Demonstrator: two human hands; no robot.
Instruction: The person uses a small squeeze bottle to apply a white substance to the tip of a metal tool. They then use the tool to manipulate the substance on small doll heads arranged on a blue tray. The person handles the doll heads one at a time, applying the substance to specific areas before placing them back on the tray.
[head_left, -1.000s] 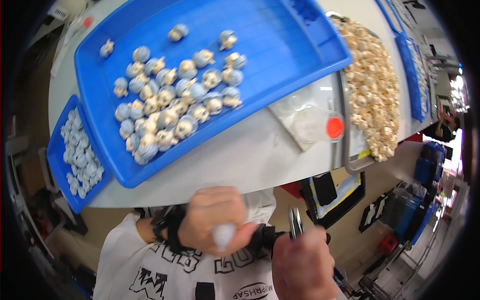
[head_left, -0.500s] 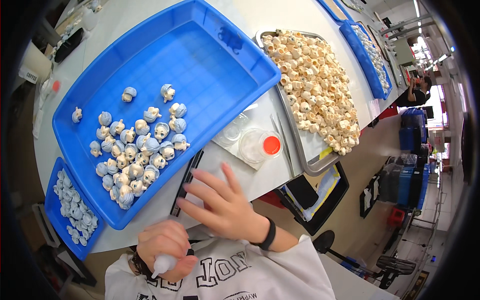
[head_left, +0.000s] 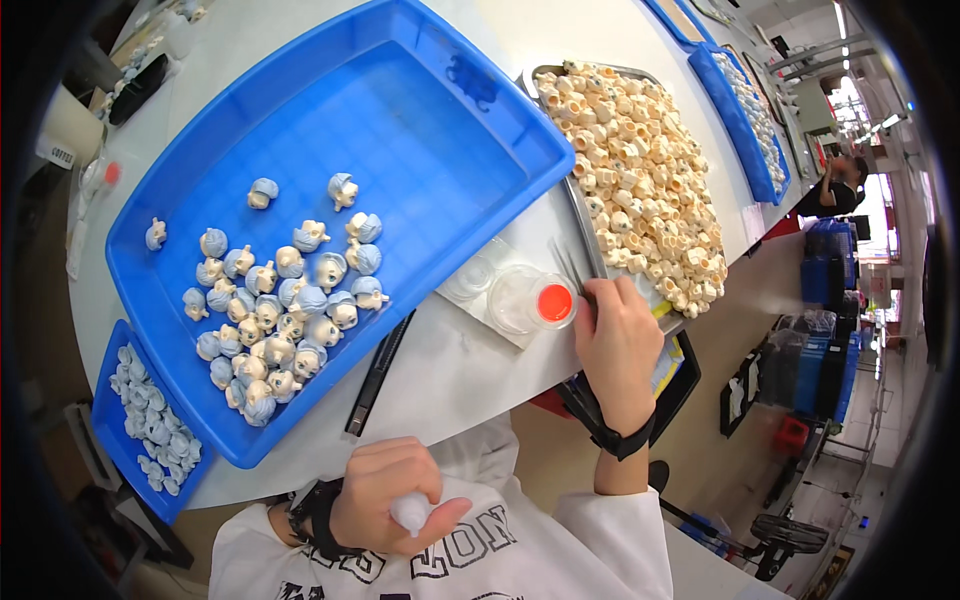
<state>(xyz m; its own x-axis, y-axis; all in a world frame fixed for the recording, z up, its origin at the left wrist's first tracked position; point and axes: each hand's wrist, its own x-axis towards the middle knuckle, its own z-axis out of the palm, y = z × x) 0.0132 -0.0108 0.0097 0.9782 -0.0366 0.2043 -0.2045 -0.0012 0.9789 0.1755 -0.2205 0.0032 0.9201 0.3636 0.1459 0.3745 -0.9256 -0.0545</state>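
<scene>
My left hand (head_left: 380,490) is wrapped round a small white squeeze bottle (head_left: 410,511), its nozzle sticking out past the thumb, close to my shirt. At the table's near edge my right hand (head_left: 620,345) pinches a pair of tweezers (head_left: 570,264), which look slightly blurred. Beside those fingers is a clear round container (head_left: 508,298) with a red-orange disc (head_left: 555,303) on it. The metal tray (head_left: 588,235) just beyond the hand is heaped with hollow cream doll-head parts (head_left: 640,170). In the large blue tray (head_left: 330,110) lie several small doll heads (head_left: 290,290) with pale-blue hair.
A smaller blue tray (head_left: 185,490) at the left holds pale-blue hair pieces (head_left: 150,425). A black flat bar (head_left: 378,378) lies against the large tray's near edge. Below the table edge is a black bin (head_left: 680,385). Another person (head_left: 835,190) is far right.
My right hand has moved right from beside the black bar and closed on the tweezers. My left hand, still round the squeeze bottle, has shifted right.
</scene>
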